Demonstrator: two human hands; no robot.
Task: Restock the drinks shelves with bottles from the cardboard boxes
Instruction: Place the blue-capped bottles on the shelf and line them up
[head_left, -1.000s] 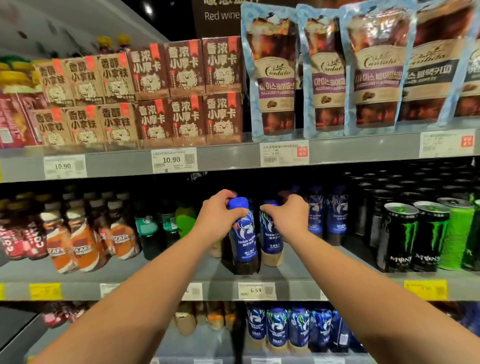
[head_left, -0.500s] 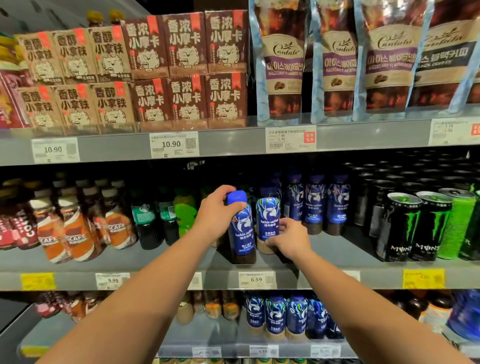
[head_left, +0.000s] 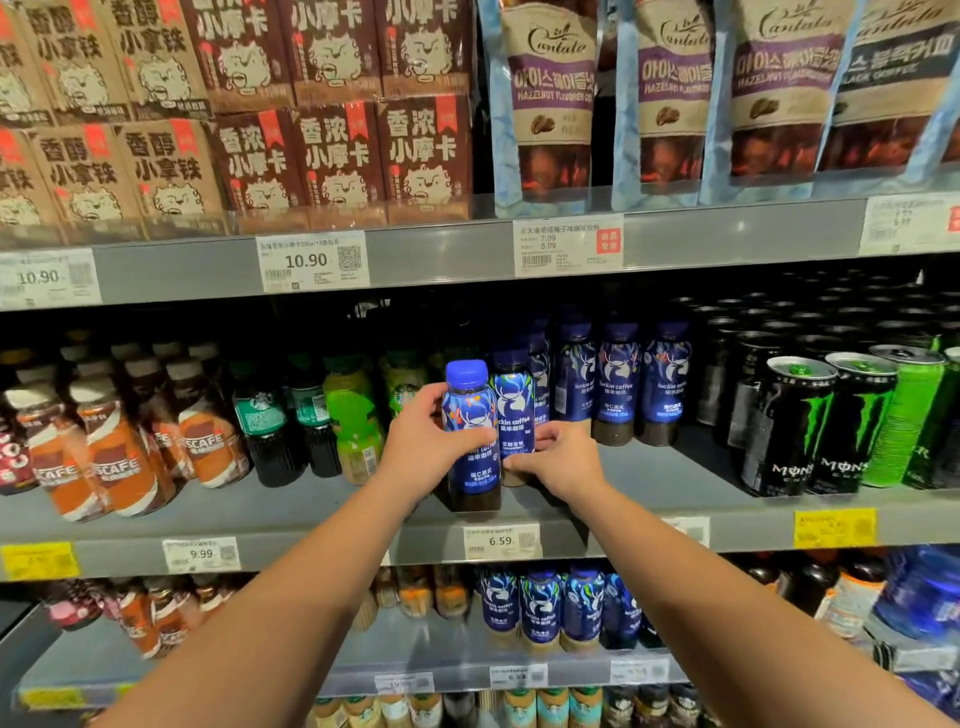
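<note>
Gripping the front luckin coffee bottle (head_left: 469, 434), the left hand (head_left: 422, 448) should square it above the 6.59 price tag (head_left: 501, 541); the right hand (head_left: 565, 461) clasps the bottle behind (head_left: 515, 410).

White price tags (head_left: 313, 260), brown carton packs (head_left: 340, 156), hazelnut coffee pouches (head_left: 551, 104), black-and-green energy cans (head_left: 795, 426).

Right hand (head_left: 558, 462) covers rear bottle (head_left: 514, 405) lower label; yellow tag (head_left: 835, 527) blurred.

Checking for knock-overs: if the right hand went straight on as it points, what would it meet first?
The dark-capped bottle, which the right hand grips low down, beside the bright-capped bottle in the left hand. Further on probably stand more blue bottles; depth is unclear.
</note>
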